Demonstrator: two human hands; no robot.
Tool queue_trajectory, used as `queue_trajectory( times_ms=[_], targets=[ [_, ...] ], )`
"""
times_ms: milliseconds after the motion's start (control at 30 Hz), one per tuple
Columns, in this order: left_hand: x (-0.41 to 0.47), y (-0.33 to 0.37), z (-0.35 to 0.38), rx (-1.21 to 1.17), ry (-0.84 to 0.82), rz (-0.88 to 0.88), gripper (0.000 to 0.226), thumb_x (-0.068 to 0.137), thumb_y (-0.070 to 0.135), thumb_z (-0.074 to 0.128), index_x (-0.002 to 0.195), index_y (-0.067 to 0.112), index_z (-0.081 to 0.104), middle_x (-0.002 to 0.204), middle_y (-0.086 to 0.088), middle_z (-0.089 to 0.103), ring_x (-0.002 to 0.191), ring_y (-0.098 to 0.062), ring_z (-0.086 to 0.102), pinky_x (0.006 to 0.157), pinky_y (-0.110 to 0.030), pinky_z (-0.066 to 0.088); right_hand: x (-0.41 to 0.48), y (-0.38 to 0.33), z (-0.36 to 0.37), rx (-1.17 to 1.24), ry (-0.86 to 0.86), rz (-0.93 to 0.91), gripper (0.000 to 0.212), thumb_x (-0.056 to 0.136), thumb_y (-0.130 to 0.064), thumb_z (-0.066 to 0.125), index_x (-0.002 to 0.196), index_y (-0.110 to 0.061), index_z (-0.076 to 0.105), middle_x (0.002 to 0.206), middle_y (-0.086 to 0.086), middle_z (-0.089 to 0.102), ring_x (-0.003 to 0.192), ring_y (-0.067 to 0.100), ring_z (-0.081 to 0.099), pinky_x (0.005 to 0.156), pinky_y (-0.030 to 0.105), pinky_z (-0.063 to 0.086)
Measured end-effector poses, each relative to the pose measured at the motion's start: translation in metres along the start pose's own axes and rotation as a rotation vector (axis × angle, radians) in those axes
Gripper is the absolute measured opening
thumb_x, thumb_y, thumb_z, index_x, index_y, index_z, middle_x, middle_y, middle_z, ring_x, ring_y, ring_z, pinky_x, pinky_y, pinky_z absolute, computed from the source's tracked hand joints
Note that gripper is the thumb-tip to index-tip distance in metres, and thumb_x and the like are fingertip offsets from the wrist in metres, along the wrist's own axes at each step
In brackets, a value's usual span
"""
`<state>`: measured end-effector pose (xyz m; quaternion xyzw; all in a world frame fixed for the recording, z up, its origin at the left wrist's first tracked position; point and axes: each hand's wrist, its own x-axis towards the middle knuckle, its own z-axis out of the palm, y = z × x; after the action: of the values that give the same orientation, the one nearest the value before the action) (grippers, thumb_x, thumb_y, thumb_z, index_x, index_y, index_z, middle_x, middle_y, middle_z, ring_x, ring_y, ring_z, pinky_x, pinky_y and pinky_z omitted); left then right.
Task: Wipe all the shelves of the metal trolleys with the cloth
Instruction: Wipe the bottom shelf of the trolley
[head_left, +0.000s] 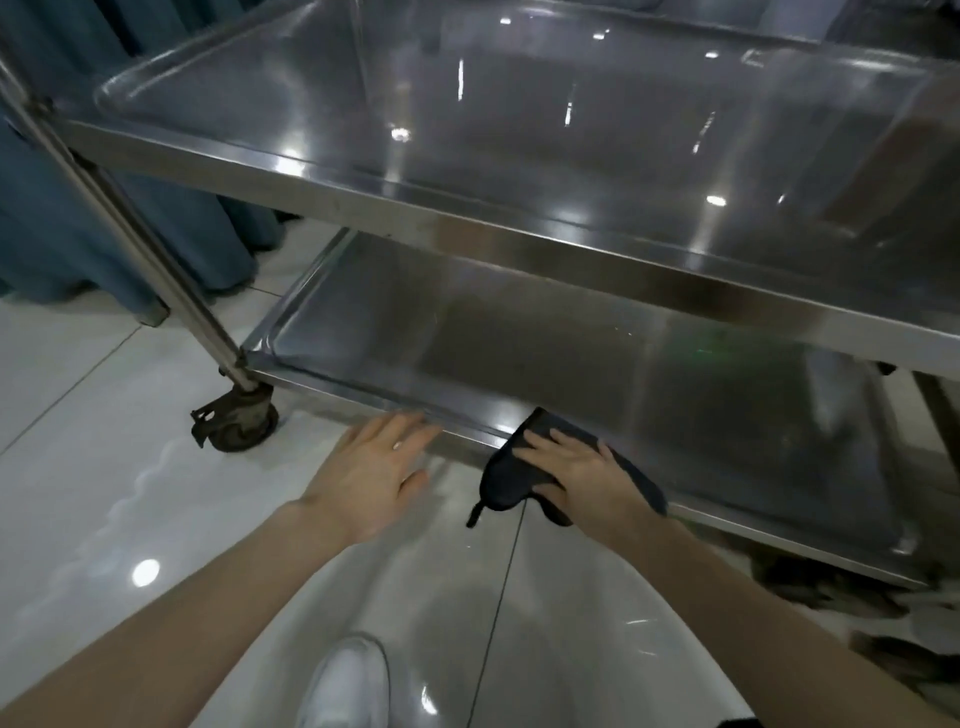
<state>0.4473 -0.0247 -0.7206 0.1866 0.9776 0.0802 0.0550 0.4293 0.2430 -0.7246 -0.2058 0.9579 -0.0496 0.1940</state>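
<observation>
Steel trolley (171, 291) w/ two rimmed shelves. Top shelf (519, 156) is shiny, w/ light glints across it. One thing lies on the bottom shelf (571, 353) – a dark cloth (501, 478) draped over the front edge nr the middle, part hanging off, w/ the right hand (576, 467) flat on top. Trolley stands on a glossy white tile floor (104, 467) – front-left caster (236, 421) on the tiles, a white shoe (343, 686) on the nr side.

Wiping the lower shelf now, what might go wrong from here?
The cloth hangs half off the lower shelf's rim under the right hand; it may slip to the floor. A hard push might roll the trolley on its castor; the left hand lies open, gripping nothing.
</observation>
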Motion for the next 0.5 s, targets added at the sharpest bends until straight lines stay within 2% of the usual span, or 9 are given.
queue_trajectory(
  times_ms=[67,167,233,300,367,500],
  targets=[
    [0.013,-0.009,0.009,-0.026,0.021,-0.027,0.054,0.098,0.039,0.043,0.149,0.030,0.029,0.154,0.002,0.029,0.141,-0.021,0.026,0.114,-0.036,0.019,0.004,0.002,0.016,0.020,0.060,0.043,0.049,0.104,-0.042,0.035,0.151,-0.042,0.021,0.159,-0.023,0.010,0.148,0.004,0.005,0.120,0.043,0.005],
    [0.033,-0.019,0.022,-0.019,0.043,-0.021,0.048,0.096,0.040,0.046,0.143,0.030,0.039,0.147,0.001,0.037,0.136,-0.024,0.033,0.115,-0.040,0.021,0.012,0.009,0.028,0.051,0.133,0.021,0.051,0.101,-0.047,0.039,0.150,-0.043,0.026,0.156,-0.028,0.017,0.147,0.001,0.008,0.120,0.045,0.007],
    [0.040,-0.021,0.030,-0.047,0.118,0.024,0.039,0.093,0.035,0.054,0.131,0.025,0.056,0.131,-0.003,0.052,0.122,-0.029,0.047,0.106,-0.040,0.032,0.019,0.012,0.026,0.146,0.185,0.010,0.050,0.100,-0.045,0.044,0.148,-0.041,0.033,0.153,-0.027,0.025,0.145,-0.001,0.013,0.121,0.045,0.008],
    [0.043,-0.024,0.038,-0.051,0.217,0.016,0.033,0.091,0.035,0.049,0.118,0.024,0.064,0.117,-0.001,0.058,0.108,-0.028,0.053,0.096,-0.038,0.036,0.033,0.016,0.022,0.209,0.205,0.019,0.049,0.100,-0.043,0.045,0.148,-0.037,0.036,0.154,-0.022,0.029,0.146,0.004,0.017,0.121,0.047,0.007],
    [0.043,-0.028,0.047,-0.060,0.304,0.013,0.033,0.091,0.035,0.043,0.113,0.026,0.066,0.110,-0.001,0.058,0.101,-0.026,0.055,0.091,-0.038,0.037,0.058,0.024,0.016,0.174,0.215,0.046,0.050,0.101,-0.046,0.040,0.149,-0.036,0.033,0.158,-0.017,0.023,0.148,0.010,0.013,0.120,0.051,0.006],
    [0.044,-0.038,0.061,-0.153,0.500,0.081,0.024,0.093,0.026,0.051,0.109,0.020,0.069,0.101,-0.004,0.058,0.090,-0.026,0.055,0.087,-0.040,0.038,0.128,0.046,-0.002,0.084,0.239,0.230,0.057,0.100,-0.058,0.027,0.153,-0.041,0.018,0.161,-0.019,0.007,0.149,0.009,0.001,0.119,0.055,0.001]
  ],
)
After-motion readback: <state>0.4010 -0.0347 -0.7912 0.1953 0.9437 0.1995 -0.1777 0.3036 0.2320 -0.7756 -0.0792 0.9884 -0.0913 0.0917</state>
